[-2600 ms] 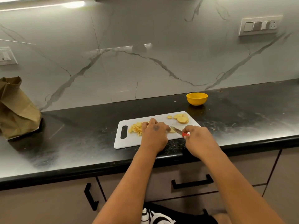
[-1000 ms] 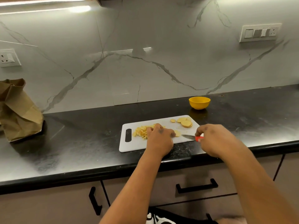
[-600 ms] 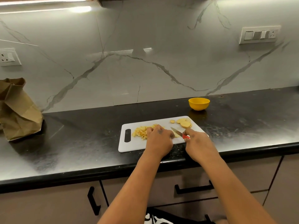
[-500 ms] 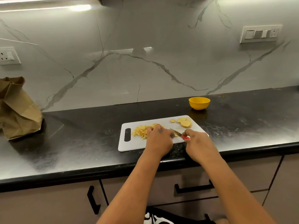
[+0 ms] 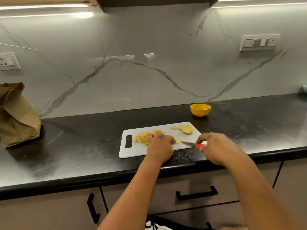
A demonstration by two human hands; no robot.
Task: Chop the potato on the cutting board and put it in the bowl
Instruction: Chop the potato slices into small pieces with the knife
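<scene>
A person stands at a black stone desk (image 5: 83, 146), seen from a head-worn camera looking forward and down. A white cutting board (image 5: 132, 151) lies near the desk's front edge, its handle slot at the left end.

The left hand (image 5: 160, 145) rests on the board, fingers curled down over a pale potato slice (image 5: 177, 139) that shows just to the right of the knuckles. Whether the fingertips pinch the slice or only press it cannot be told, since the back of the hand hides them. Left of this hand, touching its far edge, sits a heap of small yellow potato cubes (image 5: 141, 138).

The right hand (image 5: 216, 146) is at the board's right end, its fingers clamped round the red handle of a small knife (image 5: 191, 144). The blade points left, lying low over the board, with its tip just beside the slice under the left hand.

At the board's far right corner lie several round potato slices (image 5: 186, 129), overlapping one another, with one small piece a little to their left.

A small yellow bowl (image 5: 200, 110) stands upright on the desk beyond the board's far right corner, apart from it. What it holds cannot be seen.

At the far left of the desk sits a crumpled brown paper bag (image 5: 16, 113). Behind everything rises a grey marble-patterned wall with a switch panel (image 5: 259, 42) at upper right and a socket (image 5: 7, 61) at left. Below the desk are cabinet drawers with black handles (image 5: 196, 194).
</scene>
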